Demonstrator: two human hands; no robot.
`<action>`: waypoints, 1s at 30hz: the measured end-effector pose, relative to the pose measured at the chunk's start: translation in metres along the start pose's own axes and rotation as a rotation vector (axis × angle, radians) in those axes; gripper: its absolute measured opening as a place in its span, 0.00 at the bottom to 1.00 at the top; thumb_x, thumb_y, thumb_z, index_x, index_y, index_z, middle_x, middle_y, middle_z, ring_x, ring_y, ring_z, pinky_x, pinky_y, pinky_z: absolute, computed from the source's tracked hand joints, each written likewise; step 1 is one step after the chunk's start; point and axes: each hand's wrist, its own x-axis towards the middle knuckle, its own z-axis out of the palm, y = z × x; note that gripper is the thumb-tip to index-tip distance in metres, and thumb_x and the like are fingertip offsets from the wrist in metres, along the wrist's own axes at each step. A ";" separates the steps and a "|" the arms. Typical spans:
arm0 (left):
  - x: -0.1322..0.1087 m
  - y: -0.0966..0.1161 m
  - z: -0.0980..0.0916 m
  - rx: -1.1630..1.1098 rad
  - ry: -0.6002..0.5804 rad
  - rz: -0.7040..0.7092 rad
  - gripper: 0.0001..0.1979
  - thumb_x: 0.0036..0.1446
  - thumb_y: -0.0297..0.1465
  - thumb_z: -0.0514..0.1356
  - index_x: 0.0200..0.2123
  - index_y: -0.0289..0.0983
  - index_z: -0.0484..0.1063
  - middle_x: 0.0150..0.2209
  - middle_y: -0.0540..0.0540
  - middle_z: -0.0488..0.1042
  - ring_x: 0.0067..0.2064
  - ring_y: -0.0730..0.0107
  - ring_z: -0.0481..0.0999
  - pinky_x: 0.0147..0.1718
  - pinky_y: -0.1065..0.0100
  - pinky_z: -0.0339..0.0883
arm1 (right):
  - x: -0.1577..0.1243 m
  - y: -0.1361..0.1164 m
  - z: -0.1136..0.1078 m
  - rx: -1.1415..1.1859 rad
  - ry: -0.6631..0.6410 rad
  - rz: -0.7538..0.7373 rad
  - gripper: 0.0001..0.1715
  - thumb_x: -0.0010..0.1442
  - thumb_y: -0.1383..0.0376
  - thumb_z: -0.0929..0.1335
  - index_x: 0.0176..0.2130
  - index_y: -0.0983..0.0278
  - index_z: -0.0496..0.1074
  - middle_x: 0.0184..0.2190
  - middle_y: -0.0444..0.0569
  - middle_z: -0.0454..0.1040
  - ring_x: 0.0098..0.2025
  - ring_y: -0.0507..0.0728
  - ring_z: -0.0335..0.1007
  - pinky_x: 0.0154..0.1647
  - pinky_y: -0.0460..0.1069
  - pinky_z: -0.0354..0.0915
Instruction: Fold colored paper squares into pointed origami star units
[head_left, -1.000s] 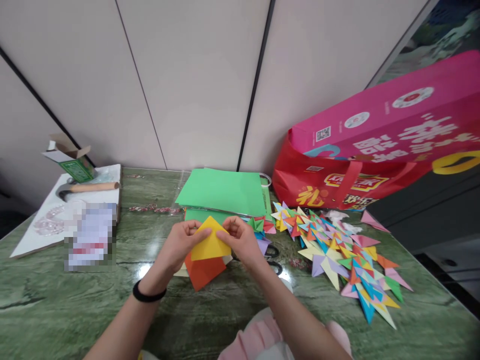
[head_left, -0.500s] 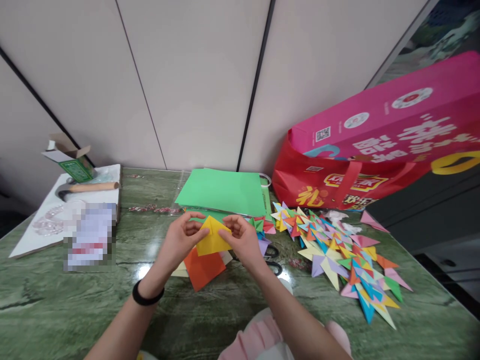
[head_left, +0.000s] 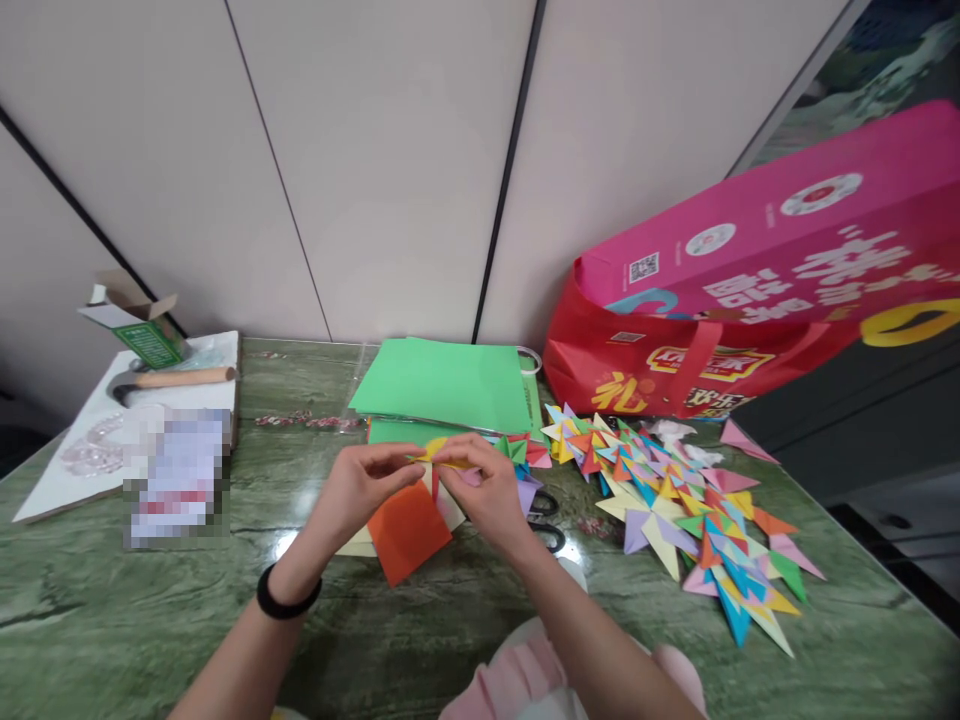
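Note:
A small piece of yellow folded paper (head_left: 436, 450) is held up between both hands, seen nearly edge-on. My left hand (head_left: 373, 482) pinches its left side between thumb and fingers. On the other side my right hand (head_left: 484, 487) grips it the same way, its fingers covering part of the paper. Just below the hands, an orange paper square (head_left: 409, 533) lies over pale sheets (head_left: 356, 545) on the table. Behind the hands is a stack of green paper (head_left: 450, 385). Black scissor handles (head_left: 546, 537) show to the right of my right hand.
Many colourful folded paper pieces (head_left: 667, 500) spread over the right of the green marbled table (head_left: 112, 620). A red gift bag (head_left: 630, 370) stands behind them. At left, a white board (head_left: 67, 465) bears a wooden-handled sickle (head_left: 184, 377) and an opened green box (head_left: 154, 340).
The yellow paper has tipped from facing me to nearly edge-on. Both hands have turned with it, their fingers now closer together over the top. The orange square stays in place.

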 end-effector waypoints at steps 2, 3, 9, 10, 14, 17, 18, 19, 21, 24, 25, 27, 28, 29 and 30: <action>0.001 -0.003 0.001 -0.038 0.000 -0.035 0.10 0.39 0.32 0.67 0.29 0.35 0.79 0.26 0.46 0.80 0.28 0.66 0.76 0.29 0.70 0.69 | 0.000 -0.001 -0.001 -0.028 0.016 -0.046 0.10 0.50 0.73 0.67 0.29 0.60 0.76 0.31 0.47 0.72 0.36 0.55 0.69 0.39 0.50 0.64; 0.001 -0.004 0.001 -0.056 0.008 -0.040 0.10 0.39 0.32 0.67 0.29 0.36 0.79 0.28 0.46 0.80 0.30 0.65 0.77 0.31 0.69 0.70 | 0.000 -0.001 -0.001 -0.049 0.023 -0.067 0.09 0.50 0.73 0.68 0.29 0.59 0.76 0.31 0.47 0.72 0.36 0.55 0.69 0.39 0.51 0.64; 0.002 -0.008 0.001 -0.160 0.016 -0.008 0.10 0.38 0.30 0.68 0.30 0.37 0.79 0.32 0.46 0.81 0.34 0.64 0.78 0.37 0.67 0.72 | 0.000 0.000 -0.001 -0.140 0.105 -0.170 0.08 0.53 0.70 0.69 0.31 0.58 0.77 0.29 0.47 0.72 0.36 0.56 0.67 0.40 0.53 0.63; 0.001 -0.007 0.002 -0.179 -0.003 -0.013 0.11 0.38 0.30 0.68 0.30 0.37 0.79 0.31 0.46 0.81 0.33 0.63 0.78 0.37 0.67 0.72 | -0.001 0.000 0.000 -0.141 0.116 -0.184 0.08 0.53 0.70 0.69 0.31 0.58 0.77 0.29 0.47 0.72 0.36 0.56 0.67 0.40 0.53 0.63; 0.000 -0.007 0.004 -0.159 -0.004 0.017 0.08 0.38 0.29 0.68 0.28 0.38 0.80 0.30 0.47 0.81 0.33 0.64 0.79 0.35 0.69 0.72 | -0.001 -0.002 0.000 -0.155 0.115 -0.233 0.09 0.52 0.71 0.69 0.29 0.57 0.77 0.29 0.47 0.72 0.38 0.57 0.66 0.42 0.54 0.62; 0.000 -0.010 0.003 -0.082 0.062 0.100 0.05 0.40 0.29 0.67 0.26 0.39 0.80 0.30 0.48 0.81 0.35 0.64 0.78 0.36 0.69 0.72 | -0.002 -0.004 -0.001 -0.160 0.146 -0.201 0.08 0.50 0.71 0.70 0.28 0.58 0.76 0.34 0.48 0.72 0.42 0.58 0.66 0.46 0.56 0.61; 0.001 -0.010 0.002 -0.062 0.076 0.130 0.05 0.41 0.29 0.66 0.26 0.39 0.80 0.30 0.48 0.81 0.36 0.63 0.78 0.38 0.69 0.71 | -0.002 -0.004 -0.001 -0.145 0.160 -0.170 0.07 0.49 0.71 0.71 0.28 0.58 0.76 0.37 0.49 0.71 0.44 0.58 0.66 0.47 0.56 0.61; 0.001 -0.011 0.001 -0.047 0.082 0.154 0.04 0.41 0.29 0.66 0.26 0.39 0.80 0.30 0.48 0.81 0.37 0.63 0.78 0.39 0.69 0.71 | -0.002 -0.004 -0.001 -0.117 0.171 -0.131 0.06 0.48 0.70 0.71 0.29 0.59 0.76 0.40 0.49 0.69 0.45 0.59 0.65 0.47 0.56 0.61; 0.001 -0.011 -0.001 -0.038 0.081 0.181 0.05 0.42 0.29 0.66 0.27 0.40 0.80 0.31 0.48 0.81 0.38 0.63 0.78 0.40 0.69 0.71 | -0.001 -0.003 -0.002 -0.035 0.179 -0.052 0.05 0.46 0.68 0.73 0.29 0.61 0.75 0.45 0.51 0.66 0.49 0.60 0.64 0.47 0.54 0.62; 0.000 -0.007 -0.001 -0.038 0.076 0.178 0.04 0.43 0.29 0.65 0.26 0.40 0.80 0.31 0.48 0.81 0.36 0.64 0.79 0.38 0.70 0.72 | 0.002 -0.001 -0.001 0.096 0.143 0.046 0.07 0.43 0.64 0.74 0.27 0.62 0.75 0.45 0.52 0.67 0.51 0.60 0.63 0.46 0.52 0.64; 0.000 -0.005 -0.001 -0.038 0.074 0.172 0.04 0.42 0.30 0.65 0.26 0.40 0.80 0.31 0.47 0.81 0.36 0.64 0.79 0.37 0.71 0.72 | 0.003 -0.001 -0.001 0.136 0.117 0.077 0.08 0.43 0.63 0.75 0.26 0.62 0.75 0.42 0.51 0.69 0.48 0.59 0.65 0.45 0.52 0.65; -0.001 -0.003 -0.001 -0.052 0.070 0.151 0.04 0.42 0.30 0.65 0.25 0.39 0.80 0.30 0.47 0.81 0.34 0.64 0.79 0.35 0.71 0.73 | 0.004 0.000 0.000 0.209 0.062 0.144 0.08 0.42 0.62 0.75 0.25 0.62 0.75 0.33 0.48 0.71 0.39 0.57 0.69 0.39 0.50 0.66; -0.001 -0.002 0.000 -0.068 0.066 0.139 0.04 0.42 0.30 0.66 0.25 0.39 0.80 0.31 0.47 0.81 0.34 0.64 0.79 0.34 0.71 0.73 | 0.004 -0.001 0.000 0.236 0.047 0.176 0.08 0.41 0.62 0.75 0.24 0.62 0.75 0.29 0.47 0.72 0.35 0.56 0.69 0.36 0.49 0.67; -0.002 -0.002 0.001 -0.092 0.062 0.126 0.04 0.41 0.30 0.66 0.25 0.38 0.80 0.31 0.46 0.81 0.33 0.65 0.79 0.34 0.71 0.73 | 0.004 -0.001 0.000 0.257 0.047 0.201 0.08 0.41 0.62 0.75 0.24 0.63 0.75 0.27 0.46 0.72 0.32 0.55 0.69 0.34 0.49 0.67; -0.002 -0.002 0.001 -0.121 0.059 0.111 0.04 0.41 0.30 0.67 0.25 0.38 0.79 0.31 0.46 0.81 0.33 0.65 0.79 0.33 0.71 0.73 | 0.004 -0.001 0.001 0.270 0.057 0.219 0.08 0.41 0.62 0.75 0.24 0.63 0.75 0.26 0.45 0.72 0.30 0.54 0.69 0.33 0.49 0.67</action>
